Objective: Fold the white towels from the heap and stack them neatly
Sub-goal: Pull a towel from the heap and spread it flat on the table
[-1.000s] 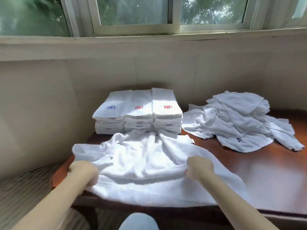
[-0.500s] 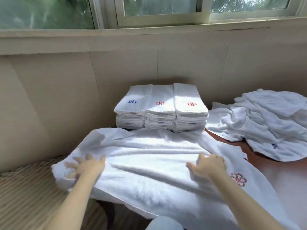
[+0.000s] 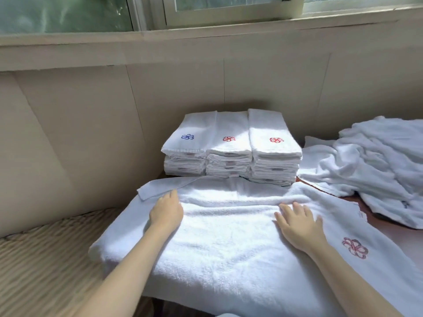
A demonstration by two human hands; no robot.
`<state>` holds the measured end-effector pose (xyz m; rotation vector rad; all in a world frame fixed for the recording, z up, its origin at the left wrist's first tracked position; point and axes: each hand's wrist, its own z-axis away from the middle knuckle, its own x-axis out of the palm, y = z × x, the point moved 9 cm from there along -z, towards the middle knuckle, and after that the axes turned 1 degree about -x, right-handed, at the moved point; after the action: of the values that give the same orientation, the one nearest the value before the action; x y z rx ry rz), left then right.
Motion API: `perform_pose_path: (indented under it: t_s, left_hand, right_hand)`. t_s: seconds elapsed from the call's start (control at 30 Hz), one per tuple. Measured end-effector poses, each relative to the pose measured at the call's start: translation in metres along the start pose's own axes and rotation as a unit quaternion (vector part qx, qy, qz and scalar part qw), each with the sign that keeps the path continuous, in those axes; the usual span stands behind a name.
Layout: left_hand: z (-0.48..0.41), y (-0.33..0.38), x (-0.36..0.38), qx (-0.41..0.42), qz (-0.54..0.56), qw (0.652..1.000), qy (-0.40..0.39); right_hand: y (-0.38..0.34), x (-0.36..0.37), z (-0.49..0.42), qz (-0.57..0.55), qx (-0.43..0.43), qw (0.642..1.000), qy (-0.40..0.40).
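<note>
- On the table point(image 3: 402, 241) in front of you, in the head view, a white towel point(image 3: 229, 243) lies spread out, its near edge hanging over the table's front and its left part over the table's left end.
- Your left hand point(image 3: 166, 212) rests flat on the towel's left part, fingers straight and together, gripping nothing. It lies just beside a small flap of cloth turned up at the far left corner.
- Your right hand point(image 3: 297, 223) rests flat on the towel's right part, fingers straight and slightly spread, palm down, gripping nothing.
- A low ridge of cloth runs across the towel between your two hands, just past the fingertips.
- A red flower mark point(image 3: 354, 247) shows on the towel, to the right of your right wrist.
- Behind the towel, three stacks point(image 3: 231, 154) of folded towels stand side by side against the wall point(image 3: 91, 122). The left one has a blue flower on top and the other two have red ones. The spread towel's far edge reaches their foot.
- To the right, the heap point(image 3: 370, 170) of unfolded towels lies on the table, near the stacks and apart from your hands.
- Above the wall, a window point(image 3: 229, 8) shows green beyond the glass.
- Left of the table lies a striped surface point(image 3: 45, 259).
</note>
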<state>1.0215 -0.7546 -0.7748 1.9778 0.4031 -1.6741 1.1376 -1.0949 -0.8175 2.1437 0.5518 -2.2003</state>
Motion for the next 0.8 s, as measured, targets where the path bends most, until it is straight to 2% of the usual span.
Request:
perform_pose_path:
  t_s: [0.1, 0.17, 0.23, 0.33, 0.4, 0.53, 0.6, 0.7, 0.8]
  left_hand:
    - [-0.026, -0.002, -0.001, -0.032, -0.057, 0.998, 0.009]
    - [-0.044, -0.010, 0.002, -0.052, -0.100, 0.994, -0.005]
    - [-0.061, -0.017, 0.007, -0.076, -0.154, 0.985, -0.028]
    - [-0.084, -0.019, 0.017, -0.101, -0.198, 0.972, -0.070]
    - [-0.094, -0.016, 0.023, -0.100, -0.209, 0.969, -0.084]
    - [-0.105, -0.018, 0.023, -0.101, -0.181, 0.976, -0.068]
    - [-0.108, -0.018, 0.019, -0.096, -0.142, 0.984, -0.044]
    - [-0.108, -0.020, 0.008, -0.092, -0.050, 0.994, -0.014]
    - [-0.104, -0.029, -0.021, -0.090, 0.068, 0.992, 0.059]
  right_hand:
    - [0.004, -0.028, -0.008, 0.002, -0.015, 0.993, 0.114]
    - [0.010, -0.044, -0.012, -0.068, -0.019, 0.980, 0.187]
    - [0.021, -0.050, -0.022, -0.125, 0.020, 0.971, 0.202]
    - [0.036, -0.043, -0.051, -0.089, 0.102, 0.986, 0.102]
    - [0.039, -0.043, -0.074, -0.057, 0.111, 0.992, 0.036]
    - [0.039, -0.041, -0.094, -0.133, 0.110, 0.983, -0.060]
    - [0.042, -0.039, -0.093, -0.163, 0.124, 0.976, -0.077]
    - [0.052, -0.054, -0.092, -0.135, 0.141, 0.981, 0.024]
    - [0.055, -0.075, -0.086, -0.166, 0.136, 0.963, 0.160]
